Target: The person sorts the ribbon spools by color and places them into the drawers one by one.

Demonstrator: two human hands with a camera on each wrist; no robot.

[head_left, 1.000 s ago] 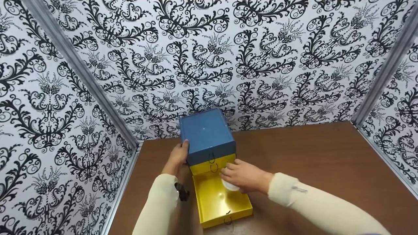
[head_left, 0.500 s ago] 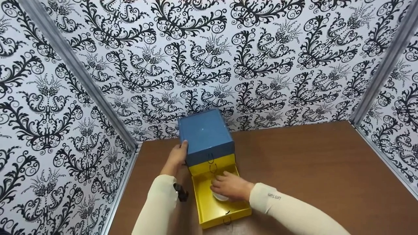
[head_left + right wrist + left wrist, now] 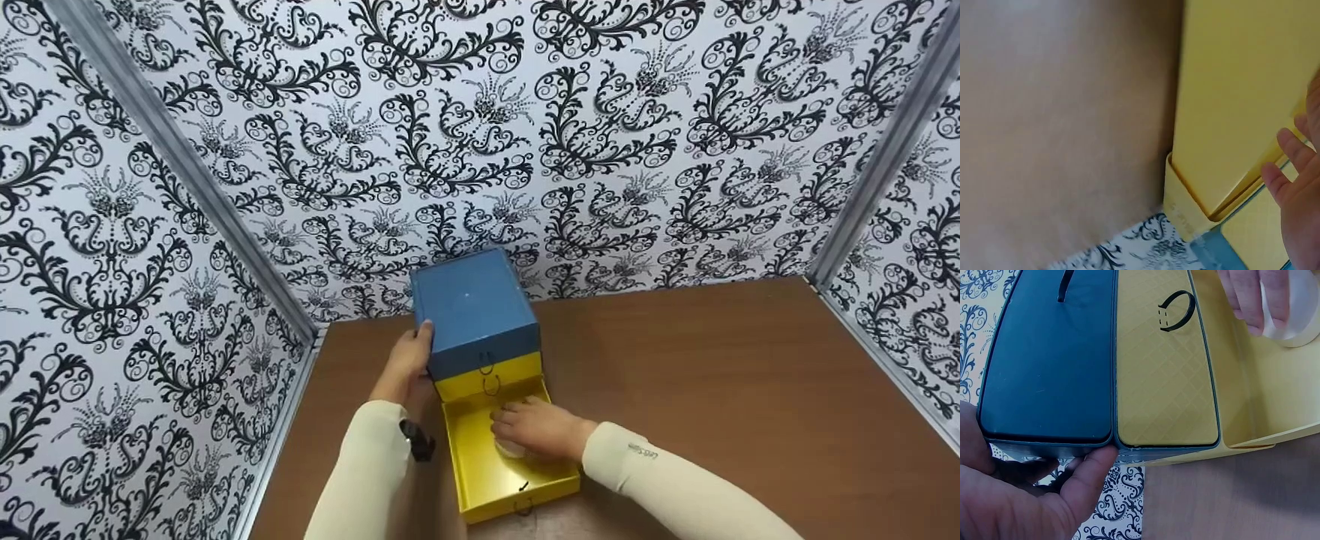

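A stacked drawer box stands on the table, its blue upper drawer [image 3: 474, 300] above a yellow drawer front [image 3: 1165, 382]. At the bottom, a yellow drawer [image 3: 480, 480] is pulled far out. My left hand [image 3: 409, 356] rests against the left side of the blue part; in the left wrist view its thumb [image 3: 1092, 475] lies along that side. Inside the pulled-out drawer, my right hand [image 3: 540, 427] holds a white round object [image 3: 1300, 304] from above, low over the drawer floor. Its kind is hidden under the fingers. In the right wrist view the fingers [image 3: 1294, 149] are spread apart.
Black loop handles [image 3: 1182, 312] stick out from the drawer fronts. Patterned panels [image 3: 480, 150] in metal frames enclose the back and sides. The brown table [image 3: 712, 375] extends to the right of the box. A dark device [image 3: 418, 440] sits on my left wrist.
My right hand has moved left and down into the pulled-out drawer with the white round object. The left hand stays against the box, which has not shifted.
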